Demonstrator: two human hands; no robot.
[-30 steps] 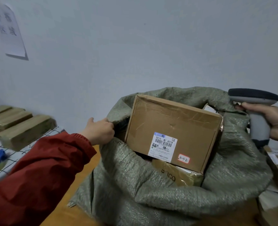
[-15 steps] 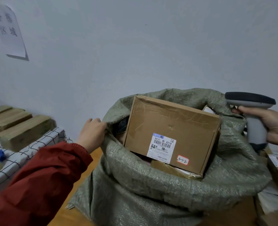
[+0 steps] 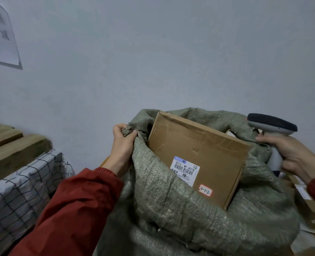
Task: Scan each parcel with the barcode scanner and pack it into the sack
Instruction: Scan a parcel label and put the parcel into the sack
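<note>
The left hand [image 3: 122, 145] clenches the limp rim of the sack [image 3: 171, 209] at 9 o'clock of the stiff cardboard parcel [image 3: 199, 154] lodged tilted in its mouth, likely best gripped by opposite edges, while the right hand [image 3: 285, 154] grasps the barcode scanner [image 3: 271, 126] at 3 o'clock.

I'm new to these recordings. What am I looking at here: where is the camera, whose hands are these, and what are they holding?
There is no robot here. A person wears one wide-angle camera on the head, and it looks forward and down at their own two hands. The left hand grips the rim of a green woven sack. A cardboard box with a barcode label sits tilted in the sack's mouth. The right hand holds a grey scanner by its handle, beside the sack. On the left, brown wrapped parcels lie above a checked cloth. A paper sheet hangs on the wall.
</note>
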